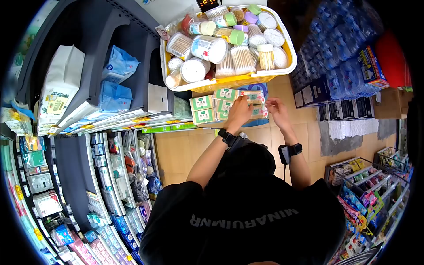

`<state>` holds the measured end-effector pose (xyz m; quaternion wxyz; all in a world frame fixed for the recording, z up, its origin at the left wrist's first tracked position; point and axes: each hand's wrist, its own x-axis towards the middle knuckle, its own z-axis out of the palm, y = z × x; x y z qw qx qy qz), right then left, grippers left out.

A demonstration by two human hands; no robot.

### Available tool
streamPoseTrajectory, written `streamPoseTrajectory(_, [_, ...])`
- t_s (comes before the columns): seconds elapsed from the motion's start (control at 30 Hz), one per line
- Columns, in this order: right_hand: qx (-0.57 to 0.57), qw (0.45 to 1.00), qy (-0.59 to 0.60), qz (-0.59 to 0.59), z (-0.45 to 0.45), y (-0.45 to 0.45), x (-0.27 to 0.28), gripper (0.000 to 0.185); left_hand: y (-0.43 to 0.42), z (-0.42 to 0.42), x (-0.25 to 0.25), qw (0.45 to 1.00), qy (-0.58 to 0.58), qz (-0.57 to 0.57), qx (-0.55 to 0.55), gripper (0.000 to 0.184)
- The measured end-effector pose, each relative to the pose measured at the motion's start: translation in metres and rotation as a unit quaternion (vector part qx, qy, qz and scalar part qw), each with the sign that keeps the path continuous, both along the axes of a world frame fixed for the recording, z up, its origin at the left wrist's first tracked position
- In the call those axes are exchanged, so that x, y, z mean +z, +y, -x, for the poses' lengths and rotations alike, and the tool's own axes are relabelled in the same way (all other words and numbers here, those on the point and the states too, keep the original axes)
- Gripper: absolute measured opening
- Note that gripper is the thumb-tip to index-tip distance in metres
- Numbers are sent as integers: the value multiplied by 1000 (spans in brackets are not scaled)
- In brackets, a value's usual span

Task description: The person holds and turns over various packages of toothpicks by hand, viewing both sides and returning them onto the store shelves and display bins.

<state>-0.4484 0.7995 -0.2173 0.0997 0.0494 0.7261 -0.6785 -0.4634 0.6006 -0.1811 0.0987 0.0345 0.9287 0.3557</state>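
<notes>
Flat green-and-white packets (pixel 203 103) lie side by side in rows beneath the front of the yellow basket (pixel 238 81). My left hand (pixel 238 113) reaches over the middle of the rows, its fingers bunched down on one packet; the fingertips are partly hidden. Pink-labelled packets (pixel 254 96) lie just beyond that hand. My right hand (pixel 277 110) hovers at the right end of the rows, fingers loosely bent and apart, with nothing visible in it. A blue surface (pixel 260 122) shows under the packets.
Tubs of cotton swabs (pixel 242 60) and lidded toothpick jars (pixel 266 57) fill the basket. Grey shelving (pixel 132 26) with tissue packs stands left. Wrapped water bottles (pixel 344 75) are stacked at right, above a wire rack of snacks (pixel 366 190).
</notes>
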Motion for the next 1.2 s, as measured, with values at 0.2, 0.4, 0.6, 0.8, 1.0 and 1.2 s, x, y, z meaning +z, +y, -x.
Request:
streamPoseTrajectory(0.2, [9,999,-22,-37,25,-2,-51,35,22,10,-18,998,-43,31,-15,48])
streamPoseTrajectory(0.4, [23,996,-54,-69,35,-6,-68,39,38,14,-52,997,-27,56,-42,63])
streamPoseTrajectory(0.6, [16,998,-18,-51,36,-9,-94,44,43,14,-78,992,-16,119,-46,66])
streamPoseTrajectory(0.8, [31,997,-17,-69,37,-12,-88,43,45,10,-113,992,-4,98,-80,69])
streamPoseTrajectory(1.0, [19,999,-10,-39,38,-7,-96,41,49,12,-74,996,-80,27,-23,72])
streamPoseTrajectory(1.2, [5,997,-32,-70,41,-3,-102,43,47,12,-84,999,-22,-10,44,78])
